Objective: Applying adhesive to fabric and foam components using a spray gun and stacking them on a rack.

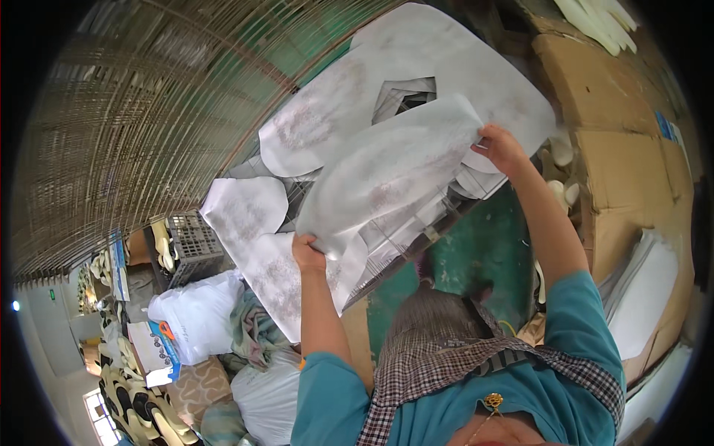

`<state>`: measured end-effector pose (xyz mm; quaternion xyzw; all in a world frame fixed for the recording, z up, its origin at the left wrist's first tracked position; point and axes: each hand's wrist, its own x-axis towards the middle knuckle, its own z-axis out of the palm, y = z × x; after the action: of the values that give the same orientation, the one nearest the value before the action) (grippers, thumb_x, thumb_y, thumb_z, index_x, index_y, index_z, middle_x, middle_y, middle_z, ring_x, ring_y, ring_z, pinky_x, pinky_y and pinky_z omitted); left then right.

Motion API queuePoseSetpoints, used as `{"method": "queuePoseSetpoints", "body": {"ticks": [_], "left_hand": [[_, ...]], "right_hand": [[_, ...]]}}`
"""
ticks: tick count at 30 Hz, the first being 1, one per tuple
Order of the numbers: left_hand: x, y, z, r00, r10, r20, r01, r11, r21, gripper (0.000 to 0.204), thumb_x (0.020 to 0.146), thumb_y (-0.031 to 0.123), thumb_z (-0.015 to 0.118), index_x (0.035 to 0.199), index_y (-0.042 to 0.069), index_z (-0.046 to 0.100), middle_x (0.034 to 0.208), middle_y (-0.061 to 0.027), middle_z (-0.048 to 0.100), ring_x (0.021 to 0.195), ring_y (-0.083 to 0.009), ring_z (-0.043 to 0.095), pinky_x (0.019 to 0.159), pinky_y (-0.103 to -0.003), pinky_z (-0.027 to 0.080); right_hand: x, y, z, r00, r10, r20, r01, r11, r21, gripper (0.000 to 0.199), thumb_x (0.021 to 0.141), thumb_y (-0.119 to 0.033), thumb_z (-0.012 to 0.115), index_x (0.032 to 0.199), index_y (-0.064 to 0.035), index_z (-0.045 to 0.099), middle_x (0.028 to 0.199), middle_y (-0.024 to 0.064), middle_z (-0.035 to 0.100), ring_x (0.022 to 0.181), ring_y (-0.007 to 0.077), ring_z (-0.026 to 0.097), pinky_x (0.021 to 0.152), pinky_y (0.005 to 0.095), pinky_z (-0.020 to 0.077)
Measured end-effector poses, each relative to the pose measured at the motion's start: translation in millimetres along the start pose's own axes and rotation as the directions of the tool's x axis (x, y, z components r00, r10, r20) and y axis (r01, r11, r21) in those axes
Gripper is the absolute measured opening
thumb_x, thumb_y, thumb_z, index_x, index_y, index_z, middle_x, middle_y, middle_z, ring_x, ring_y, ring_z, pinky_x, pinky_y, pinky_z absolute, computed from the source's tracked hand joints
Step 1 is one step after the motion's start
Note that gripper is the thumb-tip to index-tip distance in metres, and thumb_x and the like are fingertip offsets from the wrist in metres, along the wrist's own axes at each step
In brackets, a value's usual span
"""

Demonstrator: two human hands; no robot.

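Both hands are grasping one white sheet [394, 175], which spans the middle of the view, reaching up to one o'clock, and bows in a soft curve over a wire mesh rack [381, 256]. The left hand [309, 253], just off centre toward eight o'clock, grips the sheet's near end with thumb and fingers; the right hand [503, 149], at two o'clock, pinches its far end. Whether the sheet's underside touches what lies beneath, I cannot tell. More pale sheets with brownish-grey speckles lie on the rack: a large one [494, 67] between one and two o'clock, another [309, 115] at eleven, and a smaller piece [245, 204] between nine and ten. A stack of wire racks [149, 111] leans in at ten o'clock. A grey crate [195, 249] sits at nine and a white plastic bag [193, 316] at eight. Brown cardboard [632, 178] stands near three, with green floor [476, 260] between it and the rack, and a checked apron [439, 364] shows at five.
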<state>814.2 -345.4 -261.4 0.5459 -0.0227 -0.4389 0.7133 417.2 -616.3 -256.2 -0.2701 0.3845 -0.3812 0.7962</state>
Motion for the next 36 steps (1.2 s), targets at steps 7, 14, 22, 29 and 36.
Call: {"method": "queuePoseSetpoints", "body": {"ticks": [7, 14, 22, 29, 36], "left_hand": [[35.3, -54.7, -55.0, 0.927, -0.166, -0.336, 0.265, 0.925, 0.272, 0.058, 0.071, 0.002, 0.049, 0.127, 0.005, 0.035, 0.108, -0.0143, 0.052, 0.094, -0.0282, 0.052, 0.078, -0.039, 0.046], [86.7, 45.9, -65.4, 0.959, 0.089, -0.27, -0.03, 0.977, 0.213, 0.031, 0.082, 0.008, 0.05, 0.112, 0.004, 0.046, 0.076, -0.0043, 0.053, 0.06, -0.0145, 0.051, 0.049, -0.025, 0.042], [88.7, 335.1, 198.7, 0.652, 0.532, 0.54, -0.36, 0.845, -0.396, 0.055, 0.091, 0.013, 0.028, 0.138, 0.005, 0.001, 0.145, -0.013, 0.003, 0.131, -0.0381, 0.009, 0.107, -0.052, 0.013], [46.3, 358.4, 237.1, 0.674, 0.592, 0.442, -0.243, 0.742, -0.624, 0.061, 0.088, 0.011, 0.037, 0.14, 0.013, 0.004, 0.145, -0.0098, 0.012, 0.13, -0.0394, 0.014, 0.102, -0.058, 0.019], [-80.6, 182.3, 194.2, 0.838, 0.478, 0.264, -0.211, 0.729, -0.651, 0.041, 0.082, 0.011, 0.041, 0.122, 0.001, 0.035, 0.136, -0.0138, 0.028, 0.126, -0.0389, 0.025, 0.101, -0.053, 0.026]], "right_hand": [[39.9, 55.4, 1.2, 0.872, 0.132, -0.472, -0.343, 0.852, -0.396, 0.035, 0.081, -0.019, 0.056, 0.114, -0.0084, 0.049, 0.102, 0.0068, 0.053, 0.091, 0.0206, 0.052, 0.078, 0.0375, 0.0457], [-29.1, 36.4, -3.7, 0.927, 0.024, -0.374, -0.184, 0.899, -0.398, 0.033, 0.078, -0.019, 0.059, 0.105, -0.003, 0.055, 0.087, 0.0054, 0.059, 0.076, 0.0168, 0.058, 0.067, 0.0278, 0.0478], [-154.6, 10.2, -47.9, 0.875, 0.022, -0.484, -0.194, 0.931, -0.309, 0.029, 0.082, -0.019, 0.057, 0.107, -0.0044, 0.053, 0.086, 0.007, 0.06, 0.074, 0.0152, 0.059, 0.066, 0.0266, 0.0487], [-234.6, -2.2, -77.7, 0.825, -0.094, -0.558, -0.064, 0.964, -0.257, 0.027, 0.083, -0.019, 0.056, 0.105, -0.004, 0.054, 0.083, 0.0054, 0.06, 0.07, 0.0127, 0.057, 0.064, 0.0245, 0.0467], [-355.0, -34.3, -137.8, 0.65, -0.395, -0.649, 0.077, 0.884, -0.461, 0.025, 0.082, -0.015, 0.055, 0.103, -0.0025, 0.056, 0.086, 0.0043, 0.058, 0.071, 0.0105, 0.055, 0.062, 0.0219, 0.0443]]}}
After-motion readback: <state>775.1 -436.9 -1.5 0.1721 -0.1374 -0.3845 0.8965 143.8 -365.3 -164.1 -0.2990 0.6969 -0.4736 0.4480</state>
